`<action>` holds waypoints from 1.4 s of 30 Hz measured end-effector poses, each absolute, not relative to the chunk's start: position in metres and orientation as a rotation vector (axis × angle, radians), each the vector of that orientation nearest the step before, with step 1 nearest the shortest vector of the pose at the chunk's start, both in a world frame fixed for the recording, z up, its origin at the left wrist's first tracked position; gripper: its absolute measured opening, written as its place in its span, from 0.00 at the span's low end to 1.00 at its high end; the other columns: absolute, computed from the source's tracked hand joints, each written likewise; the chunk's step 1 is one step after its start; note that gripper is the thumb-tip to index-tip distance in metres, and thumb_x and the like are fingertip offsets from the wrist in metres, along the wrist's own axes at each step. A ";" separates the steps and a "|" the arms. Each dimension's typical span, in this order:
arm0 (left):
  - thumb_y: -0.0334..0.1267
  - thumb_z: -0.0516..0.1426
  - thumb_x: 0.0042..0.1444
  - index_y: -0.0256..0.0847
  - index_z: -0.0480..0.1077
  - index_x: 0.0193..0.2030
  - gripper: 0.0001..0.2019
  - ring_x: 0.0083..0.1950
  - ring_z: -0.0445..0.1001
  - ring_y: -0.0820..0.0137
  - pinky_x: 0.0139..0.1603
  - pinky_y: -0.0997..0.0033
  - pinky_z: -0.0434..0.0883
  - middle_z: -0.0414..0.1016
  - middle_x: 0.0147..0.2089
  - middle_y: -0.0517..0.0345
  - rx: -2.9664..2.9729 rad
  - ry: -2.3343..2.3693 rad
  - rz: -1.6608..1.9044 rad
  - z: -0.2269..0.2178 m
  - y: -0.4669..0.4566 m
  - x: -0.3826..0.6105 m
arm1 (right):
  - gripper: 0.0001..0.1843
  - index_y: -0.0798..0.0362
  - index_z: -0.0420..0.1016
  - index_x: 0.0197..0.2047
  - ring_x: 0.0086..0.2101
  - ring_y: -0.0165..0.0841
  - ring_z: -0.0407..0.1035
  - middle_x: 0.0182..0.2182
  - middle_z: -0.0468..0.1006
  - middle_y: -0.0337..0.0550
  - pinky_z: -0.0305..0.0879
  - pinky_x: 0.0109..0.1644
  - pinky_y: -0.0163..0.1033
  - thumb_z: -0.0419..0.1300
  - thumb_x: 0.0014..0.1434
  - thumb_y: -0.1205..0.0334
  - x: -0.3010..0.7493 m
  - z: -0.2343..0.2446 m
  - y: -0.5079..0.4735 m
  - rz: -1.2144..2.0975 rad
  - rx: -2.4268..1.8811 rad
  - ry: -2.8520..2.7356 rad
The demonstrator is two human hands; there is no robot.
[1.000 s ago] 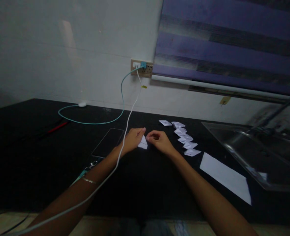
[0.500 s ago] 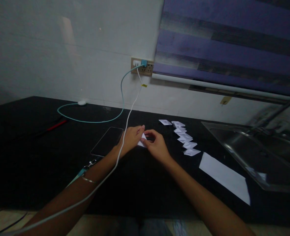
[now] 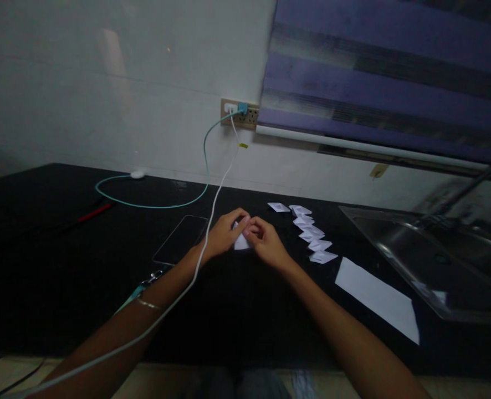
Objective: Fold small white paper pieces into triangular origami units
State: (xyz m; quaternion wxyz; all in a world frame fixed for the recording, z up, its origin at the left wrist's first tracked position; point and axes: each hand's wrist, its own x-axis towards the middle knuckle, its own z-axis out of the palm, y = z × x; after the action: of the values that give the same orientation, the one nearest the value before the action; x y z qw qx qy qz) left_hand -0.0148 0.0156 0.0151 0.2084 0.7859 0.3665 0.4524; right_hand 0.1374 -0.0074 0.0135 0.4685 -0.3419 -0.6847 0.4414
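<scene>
Both hands meet over the dark countertop around a small folded piece of white paper [image 3: 241, 242]. My left hand [image 3: 225, 231] has thumb and fingers closed on its upper left part. From the right, my right hand [image 3: 266, 241] pinches the paper near its top, fingertips touching those of the left. Much of the paper's upper part is hidden behind the fingers. To the right lies a row of several folded white paper boats [image 3: 312, 234], and nearer me a flat white sheet of paper [image 3: 378, 299].
A smartphone [image 3: 181, 239] lies left of my hands. A white cable [image 3: 195, 271] runs from the wall socket [image 3: 251, 116] across my left forearm. A teal cable [image 3: 154, 206] loops behind. The metal sink [image 3: 395, 266] is at the right.
My left hand's fingers have curled from lying flat over the paper to pinching it. My right fingertips have drawn in against the left ones; more of the paper's lower part shows.
</scene>
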 end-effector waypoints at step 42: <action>0.56 0.53 0.58 0.33 0.71 0.27 0.24 0.18 0.63 0.78 0.19 0.78 0.57 0.70 0.20 0.58 1.765 0.765 0.770 0.021 0.013 -0.020 | 0.23 0.56 0.73 0.40 0.24 0.31 0.69 0.24 0.77 0.39 0.66 0.30 0.36 0.70 0.42 0.55 0.156 0.016 0.011 1.057 -0.971 -1.229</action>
State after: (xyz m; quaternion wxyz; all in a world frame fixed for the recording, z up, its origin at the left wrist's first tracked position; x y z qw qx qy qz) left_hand -0.0205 0.0132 0.0205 0.5098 0.7329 0.3176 0.3196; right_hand 0.1564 0.0109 0.0165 0.5861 -0.4163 -0.5270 0.4533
